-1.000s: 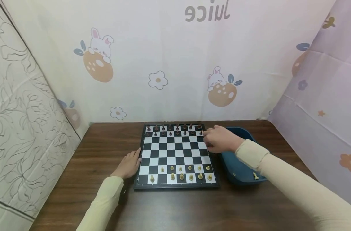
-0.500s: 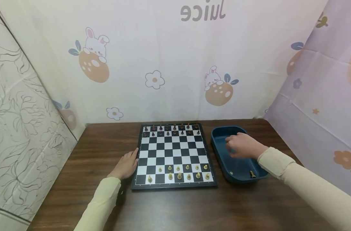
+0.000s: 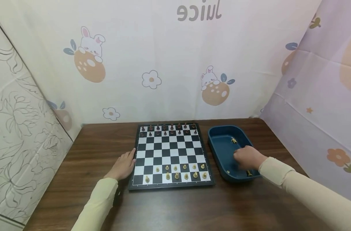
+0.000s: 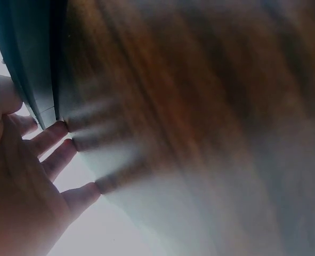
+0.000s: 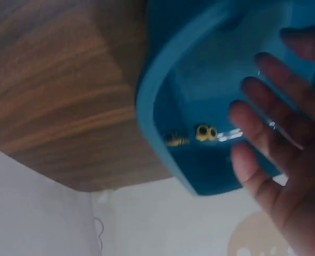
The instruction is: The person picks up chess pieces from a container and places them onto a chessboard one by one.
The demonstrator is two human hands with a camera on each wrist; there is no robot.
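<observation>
My right hand [image 3: 247,158] reaches down into the blue plastic bin [image 3: 214,144]. In the right wrist view its fingers [image 5: 253,125] are loosely spread, with nothing held. Pale yellow chess pieces [image 3: 234,141] lie toward the bin's far end, and another chess piece [image 3: 249,173] lies near its front right. My left hand [image 3: 121,166] rests at the left edge of the chessboard [image 3: 165,146]; its straight fingertips [image 4: 88,193] touch the table beside that edge. Dark red pieces [image 3: 171,132] stand in two rows at the board's far side, pale yellow pawns [image 3: 184,166] and other pieces toward the front.
The brown wooden table [image 3: 169,211] runs back to a wall covered by a printed cloth [image 3: 175,48]. More patterned cloth [image 3: 308,80] covers the right side, and a floral panel [image 3: 19,112] rises at the left. The bin stands just right of the board.
From the board's far right edge, my right hand has moved right and toward me into the bin. The left hand stays at the board's edge. The head view has shifted slightly right.
</observation>
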